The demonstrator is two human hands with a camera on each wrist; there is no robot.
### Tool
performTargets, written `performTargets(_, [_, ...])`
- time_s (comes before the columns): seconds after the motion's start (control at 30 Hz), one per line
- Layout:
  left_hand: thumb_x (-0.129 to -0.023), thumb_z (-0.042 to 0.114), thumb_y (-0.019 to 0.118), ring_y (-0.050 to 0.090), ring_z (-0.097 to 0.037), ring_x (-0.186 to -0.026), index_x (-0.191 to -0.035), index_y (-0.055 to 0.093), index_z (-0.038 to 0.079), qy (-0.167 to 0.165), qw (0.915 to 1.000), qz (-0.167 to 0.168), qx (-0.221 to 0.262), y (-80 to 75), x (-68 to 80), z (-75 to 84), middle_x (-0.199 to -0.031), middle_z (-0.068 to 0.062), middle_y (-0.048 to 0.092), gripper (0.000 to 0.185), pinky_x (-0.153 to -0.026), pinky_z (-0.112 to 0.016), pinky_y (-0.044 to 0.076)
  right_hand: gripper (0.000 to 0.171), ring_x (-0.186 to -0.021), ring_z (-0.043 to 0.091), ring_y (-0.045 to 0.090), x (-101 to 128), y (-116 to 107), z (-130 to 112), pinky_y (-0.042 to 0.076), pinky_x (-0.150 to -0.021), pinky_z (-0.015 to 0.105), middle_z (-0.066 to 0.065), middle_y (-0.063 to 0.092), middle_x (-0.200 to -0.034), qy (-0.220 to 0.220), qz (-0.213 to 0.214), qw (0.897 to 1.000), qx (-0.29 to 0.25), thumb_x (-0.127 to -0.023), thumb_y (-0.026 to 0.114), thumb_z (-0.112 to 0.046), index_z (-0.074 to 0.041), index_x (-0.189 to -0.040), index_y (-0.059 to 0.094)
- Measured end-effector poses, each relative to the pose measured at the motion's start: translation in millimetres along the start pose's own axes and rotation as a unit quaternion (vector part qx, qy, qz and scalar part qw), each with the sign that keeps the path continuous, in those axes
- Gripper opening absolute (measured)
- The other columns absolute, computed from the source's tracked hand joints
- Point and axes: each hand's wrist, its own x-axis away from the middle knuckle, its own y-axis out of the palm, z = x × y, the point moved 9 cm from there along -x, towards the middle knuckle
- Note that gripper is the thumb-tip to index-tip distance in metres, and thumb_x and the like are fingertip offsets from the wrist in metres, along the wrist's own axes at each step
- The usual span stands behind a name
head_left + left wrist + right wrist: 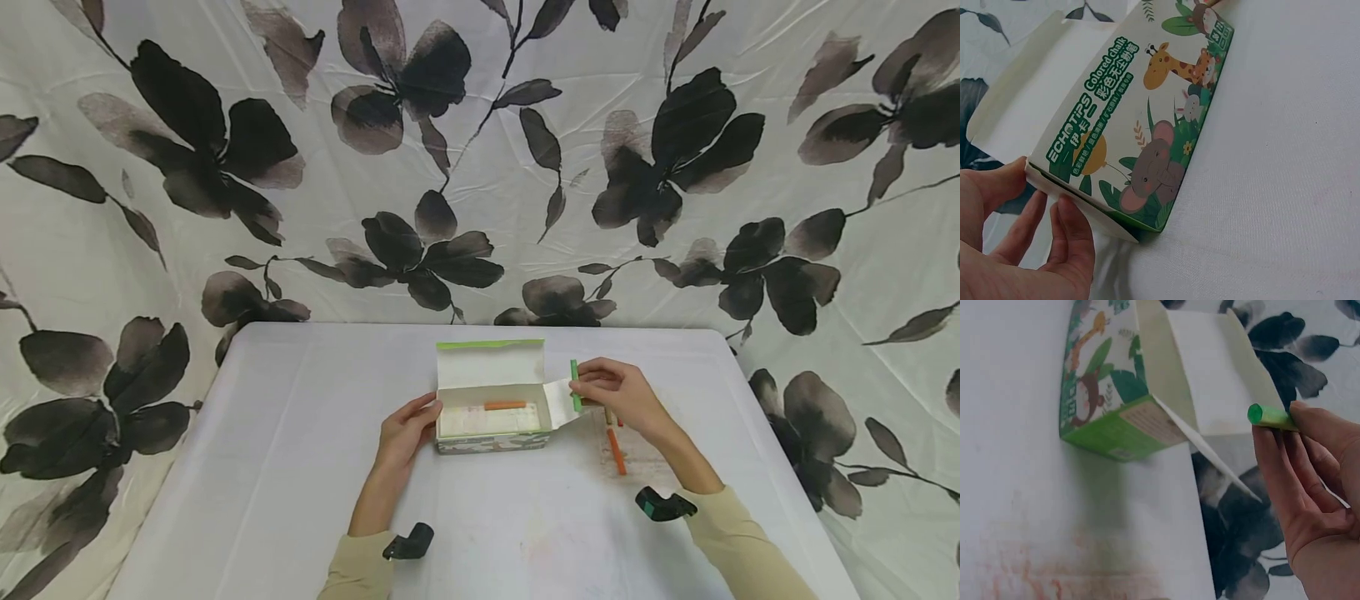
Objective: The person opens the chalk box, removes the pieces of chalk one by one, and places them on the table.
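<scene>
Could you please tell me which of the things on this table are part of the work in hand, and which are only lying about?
In the work:
chalk box, steadied by the left hand
green chalk, pinched in the right hand
orange chalk in the box

Lying about:
orange chalk on the table
floral cloth

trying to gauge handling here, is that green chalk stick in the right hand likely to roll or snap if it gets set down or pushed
The green chalk stick looks round in section, so on the flat table it would probably roll. It is thin and, going by the box marked colored chalk, likely brittle and light. The right hand pinches it with fingertips only, which suggests little weight.
</scene>
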Motion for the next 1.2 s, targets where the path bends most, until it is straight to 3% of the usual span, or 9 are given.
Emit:
performTargets(0.2, [-0.094, 0.014, 0.077, 0.064, -0.013, -0.081, -0.134, 0.065, -0.001, 0.000, 1.0000, -0.006, 0.003, 1.9, 2.7, 2.7, -0.093, 0.001, 0.070, 0.044, -0.069, -0.019, 0.052, 0.042, -0.094, 0.015, 0.073, 10, -21, 7, 0.060, -0.084, 0.036, 0.017, 0.070, -0.113, 0.010, 0.025, 1.000, -0.008, -0.095, 0.077, -0.021, 0.005, -0.126, 0.063])
performTargets(0.57, [-0.095, 0.013, 0.076, 0.064, -0.014, -0.082, -0.134, 0.065, -0.001, -0.001, 1.0000, -0.007, 0.005, 1.4, 0.9, 0.7, -0.108, -0.013, 0.071, 0.043, -0.070, -0.019, 0.052, 0.046, -0.092, 0.012, 0.072, 34, -45, 34, 0.060, -0.084, 0.035, 0.017, 0.070, -0.112, 0.036, 0.050, 0.998, 0.015, -0.097, 0.075, -0.024, 0.007, -0.128, 0.061])
performTargets(0.8, [-0.095, 0.014, 0.076, 0.063, -0.011, -0.079, -0.134, 0.065, -0.001, 0.001, 1.0000, -0.008, 0.004, 2.4, 0.4, 0.8, -0.109, -0.012, 0.071, 0.044, -0.070, -0.019, 0.052, 0.047, -0.092, 0.009, 0.070, 50, -55, 57, 0.059, -0.088, 0.038, 0.013, 0.070, -0.110, 0.075, 0.071, 0.994, 0.037, -0.096, 0.075, -0.027, 0.006, -0.127, 0.061])
performTargets(1.07, [-0.095, 0.014, 0.076, 0.062, -0.011, -0.079, -0.135, 0.064, -0.001, 0.001, 1.0000, -0.009, 0.000, 2.2, 1.6, 1.6, -0.107, -0.011, 0.071, 0.045, -0.070, -0.019, 0.051, 0.047, -0.096, 0.007, 0.068, 62, -55, 84, 0.056, -0.082, 0.024, 0.014, 0.071, -0.112, 0.087, 0.062, 0.992, 0.061, -0.097, 0.074, -0.026, 0.008, -0.128, 0.061])
performTargets(1.2, [-0.095, 0.015, 0.076, 0.063, -0.013, -0.082, -0.135, 0.064, -0.001, 0.002, 1.0000, -0.008, -0.001, 1.3, 1.4, 0.9, -0.108, -0.012, 0.071, 0.045, -0.071, -0.019, 0.052, 0.043, -0.094, 0.013, 0.071, 67, -53, 100, 0.059, -0.080, 0.027, 0.017, 0.072, -0.110, 0.100, 0.054, 0.992, 0.055, -0.097, 0.075, -0.021, 0.009, -0.125, 0.062])
